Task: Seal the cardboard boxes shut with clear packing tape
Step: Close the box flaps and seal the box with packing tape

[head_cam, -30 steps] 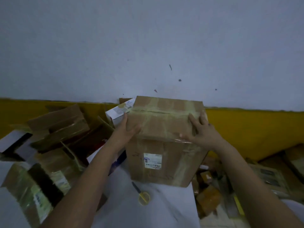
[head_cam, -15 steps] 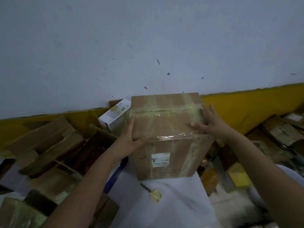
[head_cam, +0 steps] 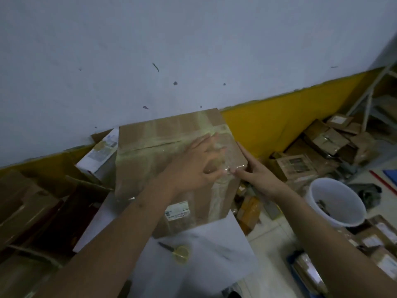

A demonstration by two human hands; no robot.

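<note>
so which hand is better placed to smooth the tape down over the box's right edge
The right hand, probably. It rests against the right side of the box at the near corner, where the clear tape folds over. The left hand lies flat on the top, reaching across, better suited to steadying the box.

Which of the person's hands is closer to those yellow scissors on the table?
Left. The left hand lies flat on the box top above the scissors; the right hand is at the box's right corner, farther away.

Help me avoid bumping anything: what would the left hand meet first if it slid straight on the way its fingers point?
The left hand lies flat on the cardboard box, fingers pointing toward its far right edge. Beyond that, probably the wall; depth is unclear.
</note>
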